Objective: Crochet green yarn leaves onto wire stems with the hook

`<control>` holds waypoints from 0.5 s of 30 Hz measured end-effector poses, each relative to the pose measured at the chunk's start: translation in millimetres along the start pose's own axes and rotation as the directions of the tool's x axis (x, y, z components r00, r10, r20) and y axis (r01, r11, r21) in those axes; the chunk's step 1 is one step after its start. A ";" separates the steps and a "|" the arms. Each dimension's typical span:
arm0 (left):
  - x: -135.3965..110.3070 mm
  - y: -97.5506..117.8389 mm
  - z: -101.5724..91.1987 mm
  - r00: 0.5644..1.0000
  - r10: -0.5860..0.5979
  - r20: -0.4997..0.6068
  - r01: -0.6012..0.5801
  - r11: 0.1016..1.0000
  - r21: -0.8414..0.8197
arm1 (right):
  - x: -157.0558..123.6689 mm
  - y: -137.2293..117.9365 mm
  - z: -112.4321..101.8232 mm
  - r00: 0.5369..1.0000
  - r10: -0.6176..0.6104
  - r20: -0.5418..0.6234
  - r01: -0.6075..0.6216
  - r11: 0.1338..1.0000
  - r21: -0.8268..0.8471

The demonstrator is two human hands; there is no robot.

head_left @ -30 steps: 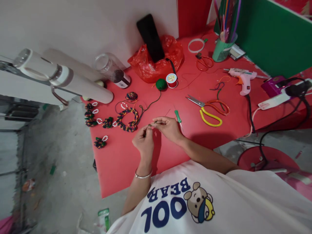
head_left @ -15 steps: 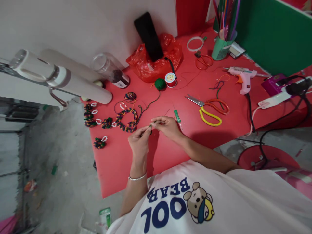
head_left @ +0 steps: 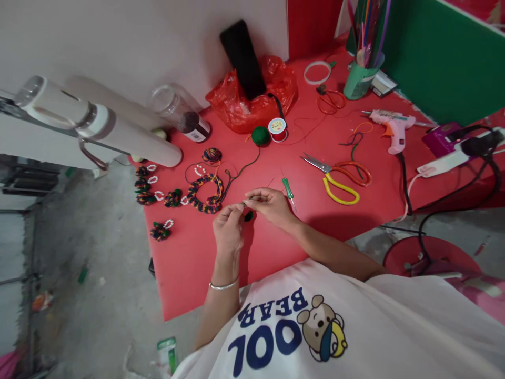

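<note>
My left hand (head_left: 229, 226) and my right hand (head_left: 272, 206) meet above the front of the red table, fingertips pinched close together. Between them is a short stretch of dark green yarn; the fingers cover most of it. A small dark green piece (head_left: 248, 216) shows just below the fingertips. Left of my hands lies a braided multicoloured yarn ring (head_left: 205, 193). A green yarn ball (head_left: 260, 136) sits farther back, its strand trailing toward the ring. Near my right hand lies a green-handled crochet hook (head_left: 288, 188). Scissors (head_left: 341, 181) with red and yellow handles rest farther right.
Small yarn pieces with white bead loops (head_left: 160, 231) line the left edge. Behind stand a tall flask (head_left: 130, 138), a jar (head_left: 185, 121), a phone (head_left: 243, 60) on a red bag (head_left: 224, 102), and a thread spool (head_left: 277, 129). A pink glue gun (head_left: 396, 129) and power strip (head_left: 445, 159) are at right.
My left hand has shifted slightly right, closer to my right hand. More of the dark green piece shows below the fingertips. My right hand stays nearly still.
</note>
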State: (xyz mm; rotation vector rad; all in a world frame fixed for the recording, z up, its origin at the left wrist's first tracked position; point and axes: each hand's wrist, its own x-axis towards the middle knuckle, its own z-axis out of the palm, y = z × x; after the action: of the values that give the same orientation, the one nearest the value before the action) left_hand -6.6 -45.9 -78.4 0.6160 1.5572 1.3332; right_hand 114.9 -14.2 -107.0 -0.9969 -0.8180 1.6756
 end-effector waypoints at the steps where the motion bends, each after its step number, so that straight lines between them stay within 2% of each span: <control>1: 0.3 -2.0 0.3 1.000 0.026 -0.014 -0.026 0.999 0.025 | 0.2 0.6 0.1 1.000 -0.001 -0.002 0.001 1.000 -0.004; 7: 0.6 -10.1 0.6 0.978 0.210 -0.011 -0.203 0.955 0.215 | 2.4 3.6 -0.7 1.000 0.014 -0.012 -0.014 1.000 -0.004; 10: -0.4 -11.1 -0.3 0.973 0.229 0.013 -0.224 0.936 0.270 | 2.3 3.5 -1.2 1.000 0.007 -0.007 -0.007 1.000 -0.017; 15: 0.1 -12.0 -2.1 0.970 0.242 -0.023 -0.225 0.928 0.298 | 1.0 4.4 -0.3 0.999 -0.018 -0.037 0.014 0.996 -0.087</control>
State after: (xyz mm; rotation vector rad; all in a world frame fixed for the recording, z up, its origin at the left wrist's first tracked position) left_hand -6.1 -50.1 -89.9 0.9809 1.7923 1.3116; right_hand 113.2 -14.5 -111.3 -1.0758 -0.8777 1.6142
